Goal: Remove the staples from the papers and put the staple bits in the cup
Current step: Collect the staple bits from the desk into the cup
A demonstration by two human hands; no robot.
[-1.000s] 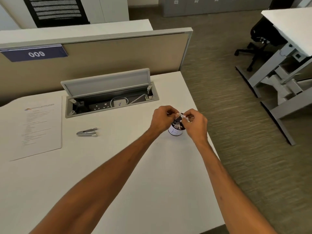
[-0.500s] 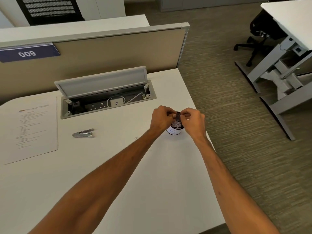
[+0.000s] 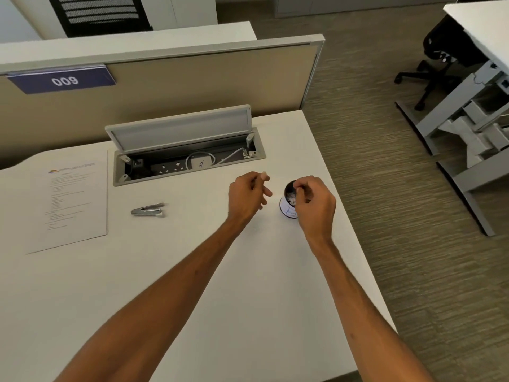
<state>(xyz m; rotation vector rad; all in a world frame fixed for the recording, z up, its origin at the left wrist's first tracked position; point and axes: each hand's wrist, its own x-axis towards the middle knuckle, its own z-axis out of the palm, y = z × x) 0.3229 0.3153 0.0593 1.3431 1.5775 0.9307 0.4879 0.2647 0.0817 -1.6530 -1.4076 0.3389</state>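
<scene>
White desk [image 3: 248,271] fills most of what lies under me, with a beige partition behind it and striped carpet off its right edge. Near that right edge stands the cup [image 3: 287,208], upright, mouth facing up, white outside and dark inside, with a blue scribble on its wall and pale bits lying in it. My right hand [image 3: 314,205] is curled over the cup's right side, its fingertips [image 3: 298,188] pinched together just above the rim; whether they grip a staple bit I cannot tell, it is too small to see. My left hand [image 3: 246,198] hangs just left of the cup, apart from it, fingers loosely bent and half spread, and I cannot make out anything in it. Farther left of the cup the staple remover [image 3: 148,210] lies flat on the desk, its long axis running left to right, well apart from both hands. Farther left again lie the papers [image 3: 68,199], flat, long side running away from me, printed lines facing up. Behind the cup and to its left the cable box [image 3: 190,164] is sunk in the desk with its lid propped open, a socket strip and a white cord inside. Nothing lies between my hands and the cup.
</scene>
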